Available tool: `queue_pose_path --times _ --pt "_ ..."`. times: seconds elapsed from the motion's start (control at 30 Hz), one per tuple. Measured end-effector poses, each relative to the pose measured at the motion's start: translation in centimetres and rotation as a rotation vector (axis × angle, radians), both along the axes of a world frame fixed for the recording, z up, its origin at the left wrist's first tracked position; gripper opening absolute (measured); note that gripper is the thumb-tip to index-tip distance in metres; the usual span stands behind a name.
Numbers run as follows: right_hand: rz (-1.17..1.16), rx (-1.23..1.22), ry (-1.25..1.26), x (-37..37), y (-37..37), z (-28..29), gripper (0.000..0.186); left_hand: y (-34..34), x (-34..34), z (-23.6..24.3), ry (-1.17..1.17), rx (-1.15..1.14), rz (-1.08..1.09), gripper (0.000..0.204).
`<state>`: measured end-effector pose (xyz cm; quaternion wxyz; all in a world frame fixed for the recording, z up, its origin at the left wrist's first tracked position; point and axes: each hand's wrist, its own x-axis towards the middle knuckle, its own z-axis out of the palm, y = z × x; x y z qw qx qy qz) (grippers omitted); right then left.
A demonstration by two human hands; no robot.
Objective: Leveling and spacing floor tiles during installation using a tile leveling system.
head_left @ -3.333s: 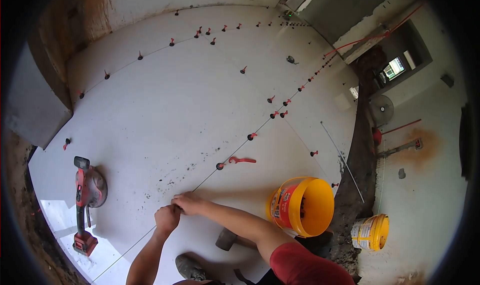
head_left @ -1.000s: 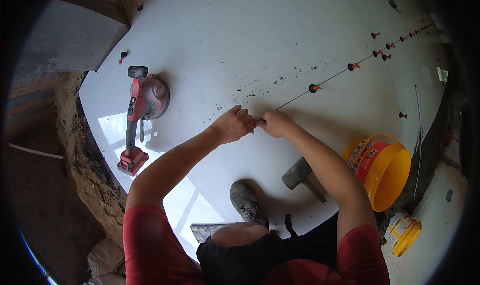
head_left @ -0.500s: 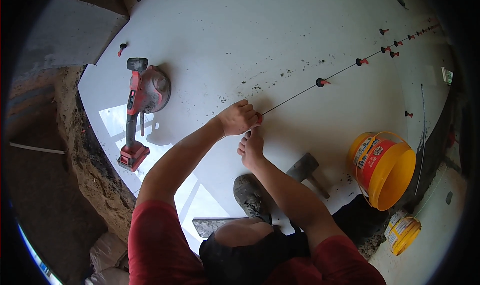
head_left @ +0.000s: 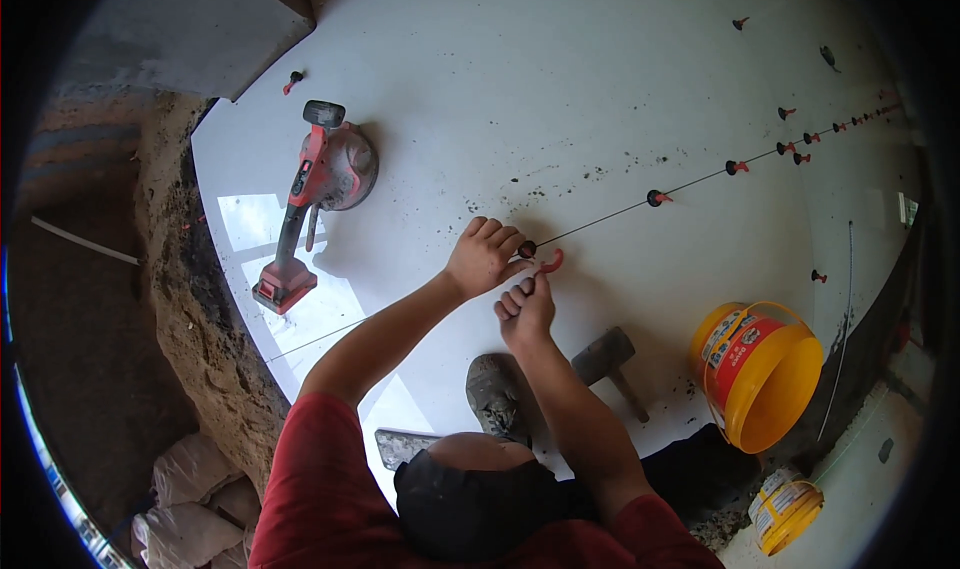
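My left hand (head_left: 484, 257) is closed at a black round tile leveling clip (head_left: 527, 250) on the seam between pale glossy tiles (head_left: 420, 159), its fingertips against the clip's edge. Just below and to the right, my right hand (head_left: 527, 311) is closed, and a curved red plastic piece (head_left: 552, 261) sticks up from its thumb and fingers. The hidden fingers leave it unclear whether this piece joins the black clip. Another black and red leveling clip (head_left: 658, 198) stands farther along the same seam, with several more beyond it.
A red and grey cordless suction tool (head_left: 335, 169) stands at left. My shoe (head_left: 497, 399) and a mallet (head_left: 605, 357) lie near my right forearm. Yellow buckets (head_left: 770, 389) are at right. Rough earth (head_left: 190, 269) borders the tile's left edge. Dark crumbs lie scattered on the tiles.
The view has shifted slightly. My right hand has drawn a little down and away from my left hand, and the curved red piece and black clip now show more plainly between them.
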<state>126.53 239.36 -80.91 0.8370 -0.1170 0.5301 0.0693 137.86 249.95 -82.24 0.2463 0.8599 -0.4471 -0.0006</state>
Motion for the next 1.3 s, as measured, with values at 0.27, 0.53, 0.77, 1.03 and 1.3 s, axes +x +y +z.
queue_pose_path --times 0.27,0.53,0.77,1.03,1.3 --pt "0.554 -1.517 -0.214 -12.7 -25.6 16.8 0.023 1.9 -9.2 -0.9 0.244 0.418 0.2 0.106" --pt "1.153 -1.294 0.689 -29.0 -49.7 18.8 0.016 12.5 -14.6 -0.9 0.341 0.614 0.387 0.102" --pt "1.181 -1.424 0.2 -28.2 -48.3 11.9 0.013 29.5 -19.2 1.8 0.278 0.776 0.571 0.096" --pt "1.334 -1.443 0.267 -28.6 -49.6 12.5 0.013 25.4 -16.8 0.2 0.203 0.6 0.618 0.088" --pt "1.475 -1.461 0.349 -28.3 -50.0 14.1 0.015 3.8 -11.9 -2.1 0.135 0.229 0.258 0.075"
